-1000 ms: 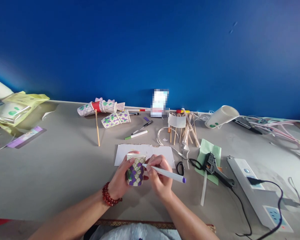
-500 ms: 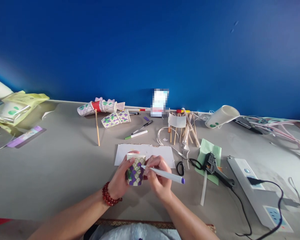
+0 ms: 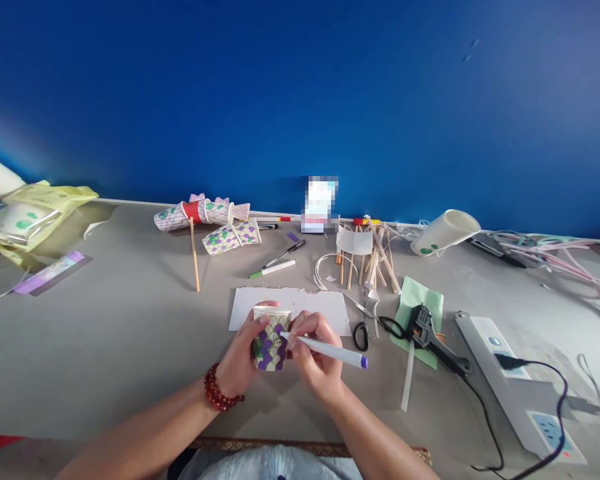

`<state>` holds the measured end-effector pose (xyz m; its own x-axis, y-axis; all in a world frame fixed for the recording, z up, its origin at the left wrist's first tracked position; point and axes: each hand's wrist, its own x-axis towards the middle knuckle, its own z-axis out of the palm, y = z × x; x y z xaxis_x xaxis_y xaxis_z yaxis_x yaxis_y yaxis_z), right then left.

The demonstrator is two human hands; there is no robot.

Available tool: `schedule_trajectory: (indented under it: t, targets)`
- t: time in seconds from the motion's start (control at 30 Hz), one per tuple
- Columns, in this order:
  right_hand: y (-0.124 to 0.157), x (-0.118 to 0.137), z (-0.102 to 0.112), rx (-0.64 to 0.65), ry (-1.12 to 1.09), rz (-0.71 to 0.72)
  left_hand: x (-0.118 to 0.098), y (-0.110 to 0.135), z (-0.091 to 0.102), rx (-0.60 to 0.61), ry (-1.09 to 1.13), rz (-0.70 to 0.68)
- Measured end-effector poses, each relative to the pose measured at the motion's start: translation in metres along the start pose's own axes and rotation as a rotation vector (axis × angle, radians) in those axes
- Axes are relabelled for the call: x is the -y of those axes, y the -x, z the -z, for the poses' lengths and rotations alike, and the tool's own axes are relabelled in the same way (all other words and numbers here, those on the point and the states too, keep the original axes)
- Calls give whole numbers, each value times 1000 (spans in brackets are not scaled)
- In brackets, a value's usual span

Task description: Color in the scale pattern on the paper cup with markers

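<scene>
A paper cup (image 3: 271, 347) with a scale pattern, partly coloured purple and green, is gripped by my left hand (image 3: 239, 360), its thumb across the front. My right hand (image 3: 317, 353) pinches a white marker (image 3: 337, 351) with a purple end; its tip meets the cup's right side. Under and behind the cup lies a white sheet (image 3: 325, 308). Beyond it are a green-ended marker (image 3: 274, 269), a black pen (image 3: 285, 253) and a small purple cap (image 3: 293, 237).
At the back lie a fish-like cup figure (image 3: 220, 213) on a stick and a patterned cup (image 3: 233, 238). To the right are wooden sticks (image 3: 376, 267), scissors (image 3: 361, 336), a glue gun (image 3: 425, 330), a power strip (image 3: 500, 367) and a white cup (image 3: 445, 233). A phone (image 3: 319, 205) leans on the wall.
The marker and my right hand have shifted very slightly left against the cup. Both hands keep their hold, and the other things stay where they were.
</scene>
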<state>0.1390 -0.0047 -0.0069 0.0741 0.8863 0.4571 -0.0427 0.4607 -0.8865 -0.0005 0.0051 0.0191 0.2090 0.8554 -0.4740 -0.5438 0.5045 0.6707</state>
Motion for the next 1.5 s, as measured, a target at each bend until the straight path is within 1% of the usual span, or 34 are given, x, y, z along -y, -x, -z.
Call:
schedule_trajectory:
  t: [0.17,0.3,0.37,0.47,0.57,0.7,0.87,1.03,1.13,1.33,1.4,1.5]
  targets:
    - [1,0,0,4,7,1,2,-2,3,18,15,19]
    - [1,1,0,32,36,14,8,-6,8,41,28,-24]
    - [0,1,-1,22,51,32,10,-7,10,38,28,-26]
    - [0,1,-1,3,49,46,9,-6,9,11,21,-16]
    - [0,1,-1,15,47,39,6,-5,6,1,16,-18]
    - [0,1,-1,18,65,26,5,-4,5,9,24,-11]
    - [1,0,0,8,31,24,4,-4,4,3,24,-4]
    - [1,-1,-1,17,12,21,3,-3,2,8,21,-23]
    - [0,-1,0,-10,16,15,4,-3,3,18,32,-2]
    - [0,0,1,-1,15,8,6,-4,5,29,30,-9]
    - [0,-1,1,-25,17,15,5,-3,5,35,30,26]
    - [0,-2,1,-19,7,21,4,-3,4,20,22,3]
